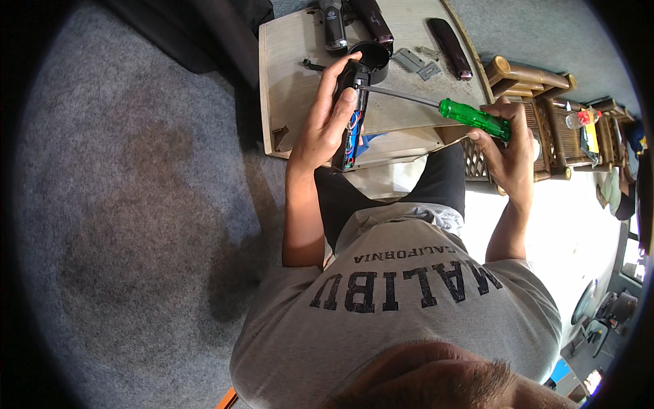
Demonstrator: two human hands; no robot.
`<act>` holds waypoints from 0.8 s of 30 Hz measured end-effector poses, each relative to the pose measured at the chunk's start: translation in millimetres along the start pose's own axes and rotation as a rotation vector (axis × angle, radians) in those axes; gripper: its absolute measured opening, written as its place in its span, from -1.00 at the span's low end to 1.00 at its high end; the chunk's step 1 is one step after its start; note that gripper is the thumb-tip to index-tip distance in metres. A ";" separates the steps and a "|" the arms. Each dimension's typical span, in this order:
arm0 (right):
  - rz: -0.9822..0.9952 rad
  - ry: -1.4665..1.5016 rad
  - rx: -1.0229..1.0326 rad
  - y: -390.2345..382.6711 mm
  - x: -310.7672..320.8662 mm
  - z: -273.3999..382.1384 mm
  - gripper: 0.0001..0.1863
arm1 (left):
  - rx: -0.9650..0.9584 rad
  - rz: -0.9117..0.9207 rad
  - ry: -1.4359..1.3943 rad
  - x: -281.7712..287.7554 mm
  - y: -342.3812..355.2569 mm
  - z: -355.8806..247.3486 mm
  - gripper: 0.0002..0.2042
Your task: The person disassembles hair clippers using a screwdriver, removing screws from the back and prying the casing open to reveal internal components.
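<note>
My left hand [323,126] is closed round an opened black handheld electric device [348,140], held upright over the near edge of the table. Blue and red wires and a blue inner part show along its open side. From the right, my right hand [509,146] grips a screwdriver [475,118] by its green handle. The metal shaft points left, and its tip meets the upper part of the device beside my left thumb. Whether the tip sits in a screw is too small to tell.
On the wooden table [286,88] lie a round black cup-like part [374,63], a grey device [334,26], a dark maroon casing [372,20], a long maroon cover [449,48] and grey metal plates [417,63]. Bamboo furniture [531,78] stands to the right.
</note>
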State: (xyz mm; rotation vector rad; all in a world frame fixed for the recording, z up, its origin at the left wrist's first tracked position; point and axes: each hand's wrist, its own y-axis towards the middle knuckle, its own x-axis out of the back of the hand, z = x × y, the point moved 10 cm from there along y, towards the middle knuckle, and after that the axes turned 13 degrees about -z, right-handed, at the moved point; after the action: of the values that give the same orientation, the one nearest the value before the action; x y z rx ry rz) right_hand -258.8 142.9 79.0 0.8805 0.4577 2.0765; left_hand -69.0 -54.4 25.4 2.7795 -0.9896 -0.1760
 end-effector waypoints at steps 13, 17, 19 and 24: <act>0.158 -0.194 0.079 -1.0 -11.3 10.2 -0.56 | 0.019 0.003 0.063 -1.3 -0.4 -0.5 -0.49; 0.027 -0.121 0.259 2.7 -7.4 26.4 -0.57 | -0.067 0.020 0.153 0.7 1.6 2.2 -0.51; 0.034 -0.153 0.274 4.6 -7.2 31.0 -0.58 | -0.049 0.031 0.132 -2.5 0.6 0.4 -0.51; 0.040 -0.117 0.142 4.8 -4.4 27.1 -0.63 | -0.056 0.046 0.118 -4.8 -0.6 -4.9 -0.54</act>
State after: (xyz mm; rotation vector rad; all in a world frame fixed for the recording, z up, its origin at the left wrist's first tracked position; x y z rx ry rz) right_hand -239.9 137.0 98.6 1.0966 0.5330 2.0339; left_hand -71.5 -50.2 30.3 2.6795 -1.0026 -0.0324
